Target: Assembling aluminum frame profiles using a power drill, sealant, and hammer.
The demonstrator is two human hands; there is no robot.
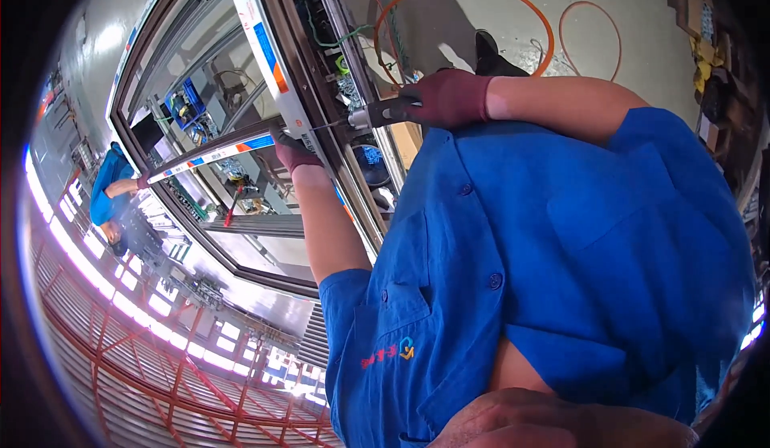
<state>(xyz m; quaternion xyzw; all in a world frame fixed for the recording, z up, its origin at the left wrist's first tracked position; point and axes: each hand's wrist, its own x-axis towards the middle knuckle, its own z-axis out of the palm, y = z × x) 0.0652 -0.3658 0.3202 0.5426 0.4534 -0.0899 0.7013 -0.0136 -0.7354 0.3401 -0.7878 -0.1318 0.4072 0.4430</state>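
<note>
My right hand, in a maroon glove with dark fingers, is closed around a power drill with a grey front end. Its thin bit points left at the side of a dark metal window frame. My left hand, gloved alike, grips the end of a crossbar where it meets that frame side. White protective tape with blue and orange marks covers the crossbar and frame faces. The fingers of my left hand are partly hidden behind the bar. Whether the bit touches the frame cannot be made out.
At the far left a co-worker in blue has a gloved hand at the crossbar's other end. An orange hose loops on the floor. Below the frame lie a blue bin and a red-handled tool. Cartons stand at right.
</note>
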